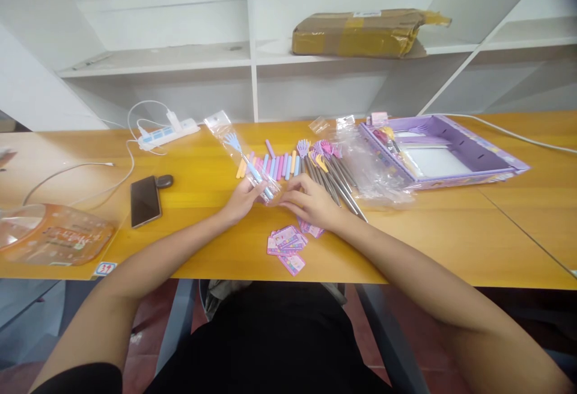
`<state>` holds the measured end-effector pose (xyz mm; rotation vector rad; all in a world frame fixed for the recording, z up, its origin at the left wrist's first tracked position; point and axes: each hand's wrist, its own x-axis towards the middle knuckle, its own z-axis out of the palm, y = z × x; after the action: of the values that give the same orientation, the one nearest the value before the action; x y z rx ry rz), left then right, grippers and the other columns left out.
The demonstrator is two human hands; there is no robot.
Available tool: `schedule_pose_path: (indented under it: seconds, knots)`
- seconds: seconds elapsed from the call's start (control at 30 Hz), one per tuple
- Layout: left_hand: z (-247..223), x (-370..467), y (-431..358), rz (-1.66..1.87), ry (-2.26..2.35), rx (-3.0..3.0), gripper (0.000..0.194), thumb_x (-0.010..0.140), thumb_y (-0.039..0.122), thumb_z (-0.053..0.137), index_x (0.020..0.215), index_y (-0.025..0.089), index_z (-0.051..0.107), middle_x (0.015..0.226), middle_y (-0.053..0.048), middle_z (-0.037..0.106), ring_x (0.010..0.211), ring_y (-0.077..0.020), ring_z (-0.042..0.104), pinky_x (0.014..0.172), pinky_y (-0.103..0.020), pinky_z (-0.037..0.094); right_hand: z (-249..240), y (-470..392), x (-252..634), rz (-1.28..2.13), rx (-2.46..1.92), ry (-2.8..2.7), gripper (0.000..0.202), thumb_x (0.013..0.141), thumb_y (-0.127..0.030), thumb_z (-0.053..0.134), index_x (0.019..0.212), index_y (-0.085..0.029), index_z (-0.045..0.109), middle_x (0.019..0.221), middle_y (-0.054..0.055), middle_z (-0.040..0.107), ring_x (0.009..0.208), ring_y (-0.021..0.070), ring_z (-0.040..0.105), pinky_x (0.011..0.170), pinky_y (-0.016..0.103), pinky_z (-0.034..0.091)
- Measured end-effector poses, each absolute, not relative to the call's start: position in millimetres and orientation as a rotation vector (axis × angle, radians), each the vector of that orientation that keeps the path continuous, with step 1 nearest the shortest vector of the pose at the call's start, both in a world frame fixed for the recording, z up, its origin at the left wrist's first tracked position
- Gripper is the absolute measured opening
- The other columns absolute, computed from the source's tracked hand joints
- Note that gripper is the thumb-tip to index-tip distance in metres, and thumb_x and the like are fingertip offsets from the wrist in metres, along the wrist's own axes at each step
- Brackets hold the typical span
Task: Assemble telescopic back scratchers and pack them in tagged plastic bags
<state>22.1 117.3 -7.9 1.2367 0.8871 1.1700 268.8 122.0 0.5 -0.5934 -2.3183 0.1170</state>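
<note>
A blue hand-shaped back scratcher (247,157) lies inside a clear plastic bag (219,121), tilted with its claw end pointing away from me. My left hand (246,199) is closed around the lower part of bag and scratcher. At the bag's near end my right hand (309,200) has its fingers pinched together on the plastic. Just beyond my hands is a row of pink, blue, purple and orange handle tubes (283,166). A pile of back scratchers with grey metal rods (336,178) lies right of them. Small pink-purple cards (287,241) are scattered nearer to me.
Clear plastic bags (376,172) lie beside a purple display box (469,176) on the right. To the left are a phone (145,202), a power strip (167,134) with cables and an orange bag (67,235). A taped parcel (356,35) rests on the shelf.
</note>
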Motion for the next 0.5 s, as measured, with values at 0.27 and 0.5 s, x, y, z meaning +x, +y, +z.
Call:
schedule_pose_path:
  seconds: [0.27,0.5]
  knots:
    - [-10.2,22.9,114.7,0.936,0.794,1.327,0.055,0.084,0.059,0.089,0.117,0.017,0.074,0.091,-0.008,0.079,0.075,-0.0229,0.076,0.071,-0.036,0.063,7.5,123.0,265.9,0.254,-0.516,-2.267,0.011,0.110,-0.031,0.063,0.106,-0.026,0.073,0.106,0.006,0.078,0.102,0.0257,0.068,0.095,0.045,0.052]
    - [-10.5,21.9,113.1,0.846,0.738,1.402,0.061,0.085,0.053,0.091,0.127,0.016,0.065,0.095,-0.005,0.077,0.080,-0.0182,0.074,0.078,-0.034,0.061,1.5,124.1,265.1,0.244,-0.527,-2.225,0.010,0.109,-0.032,0.067,0.104,-0.025,0.072,0.100,0.005,0.079,0.093,0.0236,0.068,0.087,0.041,0.053]
